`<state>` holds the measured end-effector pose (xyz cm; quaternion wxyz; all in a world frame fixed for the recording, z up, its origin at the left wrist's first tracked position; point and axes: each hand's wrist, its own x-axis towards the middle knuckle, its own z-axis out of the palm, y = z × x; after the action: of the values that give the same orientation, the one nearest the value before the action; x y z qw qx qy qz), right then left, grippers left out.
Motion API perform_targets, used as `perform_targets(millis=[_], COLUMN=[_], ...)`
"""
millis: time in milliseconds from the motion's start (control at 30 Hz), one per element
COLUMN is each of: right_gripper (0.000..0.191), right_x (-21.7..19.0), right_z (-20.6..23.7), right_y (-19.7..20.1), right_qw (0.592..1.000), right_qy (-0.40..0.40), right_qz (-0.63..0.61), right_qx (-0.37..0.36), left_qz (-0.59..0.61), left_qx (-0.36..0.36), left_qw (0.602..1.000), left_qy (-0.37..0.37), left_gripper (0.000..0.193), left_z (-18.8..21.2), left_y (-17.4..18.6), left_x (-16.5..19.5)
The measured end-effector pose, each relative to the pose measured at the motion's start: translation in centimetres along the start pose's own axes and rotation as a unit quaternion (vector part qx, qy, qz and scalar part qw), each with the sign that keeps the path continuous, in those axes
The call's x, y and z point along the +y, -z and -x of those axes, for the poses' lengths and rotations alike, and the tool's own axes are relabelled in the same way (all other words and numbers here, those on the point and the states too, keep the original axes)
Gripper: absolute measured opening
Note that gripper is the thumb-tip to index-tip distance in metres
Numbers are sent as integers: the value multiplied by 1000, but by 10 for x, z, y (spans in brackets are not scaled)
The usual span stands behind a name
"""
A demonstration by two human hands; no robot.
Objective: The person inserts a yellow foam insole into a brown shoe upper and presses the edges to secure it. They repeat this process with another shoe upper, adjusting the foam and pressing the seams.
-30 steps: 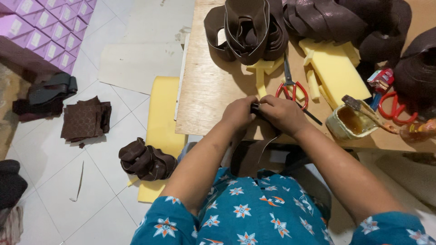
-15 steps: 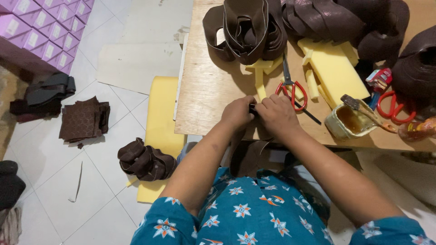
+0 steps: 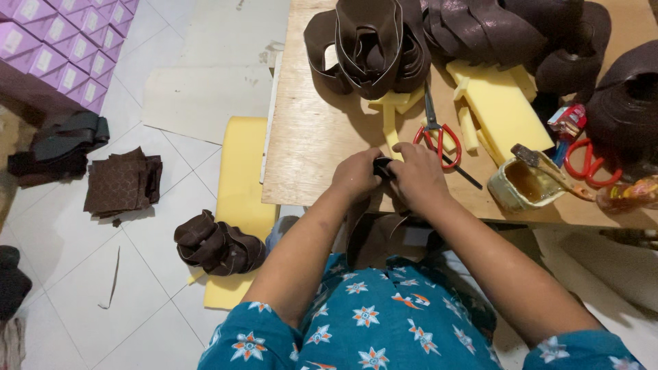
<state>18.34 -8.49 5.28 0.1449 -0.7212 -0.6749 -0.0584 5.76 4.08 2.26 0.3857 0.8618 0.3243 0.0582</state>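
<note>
My left hand (image 3: 356,175) and my right hand (image 3: 417,179) meet at the near edge of a plywood table (image 3: 312,137). Together they pinch a small dark brown strip piece (image 3: 382,166) between the fingers. More of the brown strip (image 3: 360,229) hangs down from the table edge toward my lap. A pair of red-handled scissors (image 3: 436,130) lies just beyond my right hand, beside a thin yellow foam strip (image 3: 391,127).
Piles of dark brown strip loops (image 3: 370,41) fill the table's far side, with yellow foam blocks (image 3: 500,103), a glue pot with a brush (image 3: 524,181) and second red scissors (image 3: 589,161). On the tiled floor lie a yellow foam sheet (image 3: 243,178), brown bundles (image 3: 216,243), brown squares (image 3: 123,181) and purple boxes (image 3: 55,48).
Both hands stay at the table edge, working the brown piece; the fingers have shifted only slightly. The view has drifted a little.
</note>
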Motion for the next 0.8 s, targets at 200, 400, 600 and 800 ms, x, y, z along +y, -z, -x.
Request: perform_targets(millis=[200, 400, 600, 800], right_gripper=[30, 36, 26, 19], right_x=[-4, -7, -10, 9], right_z=[0, -5, -7, 2], right_y=[-7, -10, -12, -10], right_qw=[999, 987, 997, 983], right_qy=[0, -107, -68, -3], right_qz=[40, -79, 11, -179], right_qx=[4, -91, -42, 48], left_qz=[24, 35, 31, 80], left_qx=[14, 24, 29, 49], left_qw=[999, 999, 998, 995], left_qy=[-17, -15, -35, -39], left_gripper=[39, 33, 30, 31], left_z=[5, 6, 6, 9], left_y=[0, -2, -3, -4], left_x=[-3, -8, -11, -13])
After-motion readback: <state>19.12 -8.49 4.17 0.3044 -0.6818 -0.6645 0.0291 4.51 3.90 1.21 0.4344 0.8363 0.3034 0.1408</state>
